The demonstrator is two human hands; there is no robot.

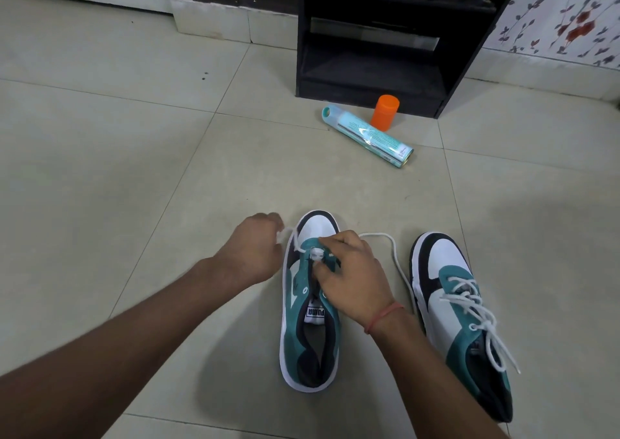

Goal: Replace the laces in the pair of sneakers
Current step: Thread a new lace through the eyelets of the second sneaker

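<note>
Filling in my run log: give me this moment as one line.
left hand: pinches lace | right hand: holds left shoe at eyelets | right shoe: laced, on floor

A single head-worn camera looks forward and steeply down at the tiled floor [134, 156], close above both forearms (wide-angle, so edges bow). The sneakers sit near at 6 o'clock; a black cabinet [385, 52] stands farther off at 12 to 1 o'clock.

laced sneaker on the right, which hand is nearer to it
Right. The right hand rests on the other sneaker, just left of the laced sneaker. The left hand is farther, beyond that other sneaker, pinching the lace.
</note>
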